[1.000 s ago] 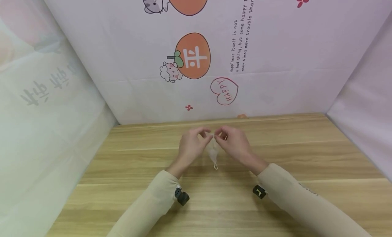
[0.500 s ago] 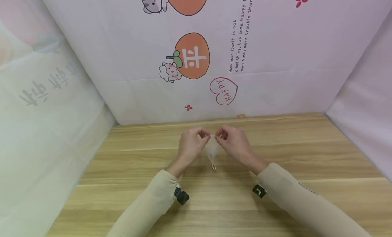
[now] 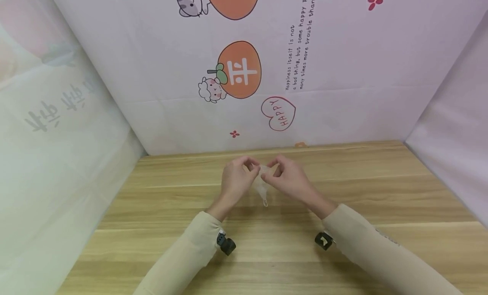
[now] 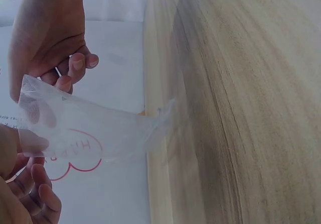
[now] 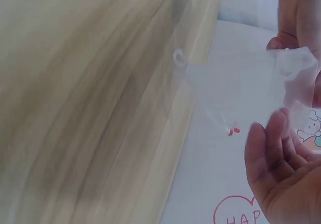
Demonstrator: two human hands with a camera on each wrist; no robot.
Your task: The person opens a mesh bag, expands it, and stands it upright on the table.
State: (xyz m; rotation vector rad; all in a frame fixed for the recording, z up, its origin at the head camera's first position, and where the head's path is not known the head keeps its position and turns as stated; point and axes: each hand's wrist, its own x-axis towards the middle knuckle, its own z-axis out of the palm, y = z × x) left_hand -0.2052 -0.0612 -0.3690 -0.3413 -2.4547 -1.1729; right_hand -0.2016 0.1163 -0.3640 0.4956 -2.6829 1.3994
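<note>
A small translucent white mesh bag point(image 3: 261, 188) hangs above the table from my fingers, with a little loop point(image 3: 265, 203) at its lower end. My left hand point(image 3: 237, 178) pinches its upper left edge between thumb and forefinger. On the other side, my right hand point(image 3: 290, 178) has its curled forefinger at the upper edge and its thumb across the front. In the left wrist view the mesh point(image 4: 100, 123) is see-through, and fingertips show through it. The right wrist view shows the loop point(image 5: 179, 58) clearly; the exact thumb contact is partly hidden there.
A wood-grain table point(image 3: 267, 261) lies below both hands. Behind it rises a white printed cloth wall point(image 3: 335, 74), with further cloth at the left side point(image 3: 57, 159) and right side point(image 3: 457, 138). Dark wrist cameras point(image 3: 226, 244) hang at both cuffs.
The fingertips were almost together, then drew slightly apart. Now my right thumb has slid down and left across the bag, away from the forefinger. The loop has risen slightly.
</note>
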